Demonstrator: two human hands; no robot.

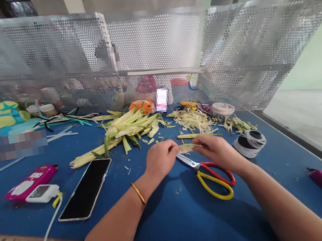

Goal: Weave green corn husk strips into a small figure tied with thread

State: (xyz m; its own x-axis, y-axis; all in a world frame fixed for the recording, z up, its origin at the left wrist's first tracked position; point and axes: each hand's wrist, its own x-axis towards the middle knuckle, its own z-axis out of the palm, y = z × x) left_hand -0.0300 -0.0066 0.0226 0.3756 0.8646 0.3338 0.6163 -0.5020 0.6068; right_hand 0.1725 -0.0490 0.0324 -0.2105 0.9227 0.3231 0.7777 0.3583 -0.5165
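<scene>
head view: left hand [161, 157] and right hand [217, 148] pinch opposite ends of a pale husk strip [187, 148], seemingly to keep it taut; scissors [197, 165] lie just below both hands, probably for easy reach.

Pale yellow-green corn husk strip [186, 148]; narrow, roughly level; pinched between left hand [160, 156] and right hand [219, 152], above blue tabletop [172, 218].

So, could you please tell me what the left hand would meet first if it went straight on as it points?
Past the husk strip it pinches, the left hand would probably meet the thin pale stalk first, though depth is unclear.
</scene>
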